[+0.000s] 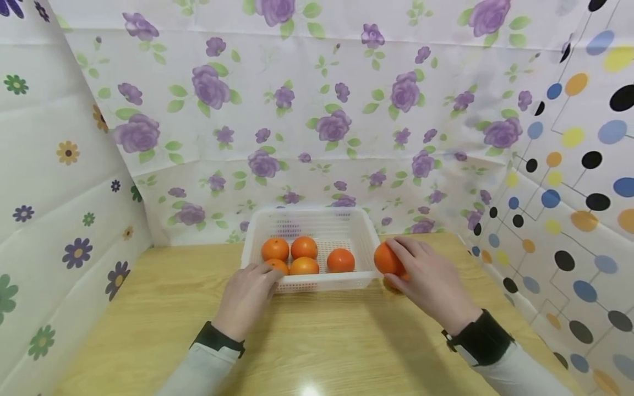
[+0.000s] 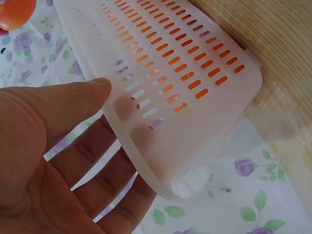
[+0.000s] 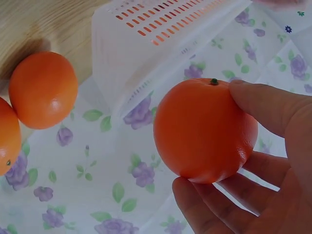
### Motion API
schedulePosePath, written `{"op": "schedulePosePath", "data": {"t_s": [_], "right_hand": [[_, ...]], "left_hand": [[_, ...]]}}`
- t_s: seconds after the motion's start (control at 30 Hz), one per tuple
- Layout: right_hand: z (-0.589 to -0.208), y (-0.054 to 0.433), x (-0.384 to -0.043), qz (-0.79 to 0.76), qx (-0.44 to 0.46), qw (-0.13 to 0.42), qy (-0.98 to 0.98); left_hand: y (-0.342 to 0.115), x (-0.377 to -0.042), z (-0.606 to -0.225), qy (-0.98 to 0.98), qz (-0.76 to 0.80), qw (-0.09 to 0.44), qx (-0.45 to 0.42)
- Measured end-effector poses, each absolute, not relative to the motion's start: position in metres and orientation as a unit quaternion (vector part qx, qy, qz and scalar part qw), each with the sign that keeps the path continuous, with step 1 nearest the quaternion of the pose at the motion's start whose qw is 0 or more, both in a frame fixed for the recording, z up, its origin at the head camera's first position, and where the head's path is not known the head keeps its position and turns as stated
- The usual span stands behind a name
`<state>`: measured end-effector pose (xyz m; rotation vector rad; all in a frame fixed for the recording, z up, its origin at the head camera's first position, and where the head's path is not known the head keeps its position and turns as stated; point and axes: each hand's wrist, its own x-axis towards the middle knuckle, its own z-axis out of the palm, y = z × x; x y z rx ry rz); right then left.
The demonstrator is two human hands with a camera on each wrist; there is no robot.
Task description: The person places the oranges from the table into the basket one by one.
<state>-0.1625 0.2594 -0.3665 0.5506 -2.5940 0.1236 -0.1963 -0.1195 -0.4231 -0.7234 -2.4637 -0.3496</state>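
A white perforated plastic basket (image 1: 317, 284) sits on the table with several oranges in it, among them one orange (image 1: 340, 260) apart on the right side. My left hand (image 1: 251, 297) grips the basket's near rim at its left end; the left wrist view shows the thumb (image 2: 80, 100) on one side of the wall and fingers on the other. Just beyond the basket's right end, my right hand (image 1: 430, 278) holds an orange (image 3: 204, 131) between thumb and fingers. Another orange (image 3: 44, 90) rests on the table there, touching a further orange (image 3: 6, 139) cut by the frame edge.
The wooden table (image 1: 317, 335) extends in front of the basket. A flowered cloth (image 1: 317, 110) hangs right behind it, a cloth with small flowers (image 1: 64, 209) lines the left, and a dotted cloth (image 1: 569, 220) lines the right.
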Motion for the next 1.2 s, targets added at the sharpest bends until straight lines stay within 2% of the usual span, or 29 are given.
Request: {"op": "schedulePosePath", "data": {"t_s": [0.6,1.2], "right_hand": [[-0.365,0.240,-0.200,0.043,0.219,0.217,-0.950],[-0.368,0.226,-0.241,0.023,0.226,0.176,-0.958]], "left_hand": [[-0.122,-0.198,-0.427,-0.922,-0.132,0.255,-0.259],[-0.121,-0.201,-0.429,-0.919,-0.126,0.265,-0.263]]}}
